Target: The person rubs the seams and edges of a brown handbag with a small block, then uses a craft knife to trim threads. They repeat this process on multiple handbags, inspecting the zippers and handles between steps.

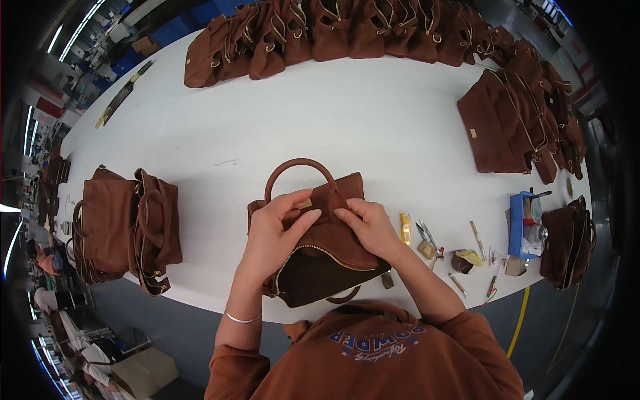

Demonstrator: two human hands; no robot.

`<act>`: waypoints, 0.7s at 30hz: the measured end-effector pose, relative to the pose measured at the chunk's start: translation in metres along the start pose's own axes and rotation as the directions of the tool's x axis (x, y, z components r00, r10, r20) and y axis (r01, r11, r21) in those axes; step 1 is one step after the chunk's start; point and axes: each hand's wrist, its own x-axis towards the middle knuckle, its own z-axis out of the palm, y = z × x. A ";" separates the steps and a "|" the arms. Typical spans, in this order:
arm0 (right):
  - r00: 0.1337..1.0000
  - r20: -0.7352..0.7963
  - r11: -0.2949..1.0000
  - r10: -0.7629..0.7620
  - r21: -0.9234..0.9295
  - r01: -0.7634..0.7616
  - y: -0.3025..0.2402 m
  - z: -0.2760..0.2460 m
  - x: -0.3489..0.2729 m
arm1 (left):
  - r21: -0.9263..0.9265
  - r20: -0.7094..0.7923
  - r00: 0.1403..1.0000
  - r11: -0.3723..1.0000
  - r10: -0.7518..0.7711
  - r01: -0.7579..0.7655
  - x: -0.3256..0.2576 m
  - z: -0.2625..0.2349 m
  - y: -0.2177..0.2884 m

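Observation:
A brown leather handbag (343, 243) lies in front of me at the table's near edge, with its zipped mouth gaping toward me and its dark lining showing. Its rounded handle (299, 162) arches up on the far side. My left hand (280, 223) is closed on the leather beside a small gold-coloured plate (305, 204), thumb on top and fingertips partly hidden. At the right foot of the handle, my right hand (367, 223) pinches the bag between thumb and fingers. A second handle (344, 295) pokes out below the bag.
Similar brown bags (350, 33) line the far edge, with more piled at right (493, 127) and left (110, 227). Right of my hands lie a yellow box (405, 228), scissors (425, 232), small tools and a blue bin (516, 227). A long tool (123, 95) rests far left.

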 end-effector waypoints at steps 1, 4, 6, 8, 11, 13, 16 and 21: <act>1.000 -0.001 1.000 0.007 0.021 -0.007 -0.001 0.000 -0.001 | -0.058 0.075 0.996 0.997 -0.041 0.045 0.006 0.001 0.002; 1.000 -0.024 1.000 -0.020 -0.002 0.020 0.000 0.002 -0.006 | -0.092 0.302 0.948 0.987 -0.101 0.135 0.023 0.009 0.000; 0.998 -0.033 0.998 -0.053 -0.038 0.051 0.006 0.005 -0.008 | -0.043 0.344 0.933 0.991 -0.107 0.130 0.031 0.017 -0.007; 1.000 -0.016 0.997 -0.022 -0.077 0.021 0.009 0.005 -0.012 | -0.065 0.335 0.941 0.995 -0.051 0.077 0.037 0.029 -0.024; 0.999 -0.045 0.999 0.007 -0.040 -0.009 0.009 0.001 -0.020 | -0.134 0.364 0.929 0.983 -0.070 0.127 0.038 0.037 -0.036; 0.992 -0.122 0.998 -0.041 0.045 0.046 0.012 -0.001 -0.026 | -0.215 0.348 0.935 0.965 -0.070 0.152 0.035 0.042 -0.042; 0.968 -0.248 0.992 -0.032 0.112 0.061 0.016 -0.024 -0.036 | -0.274 0.339 0.935 0.940 -0.105 0.205 0.030 0.045 -0.043; 0.902 -0.418 0.992 0.109 -0.017 -0.128 0.048 -0.091 -0.070 | -0.289 0.326 0.940 0.937 -0.099 0.198 0.024 0.048 -0.048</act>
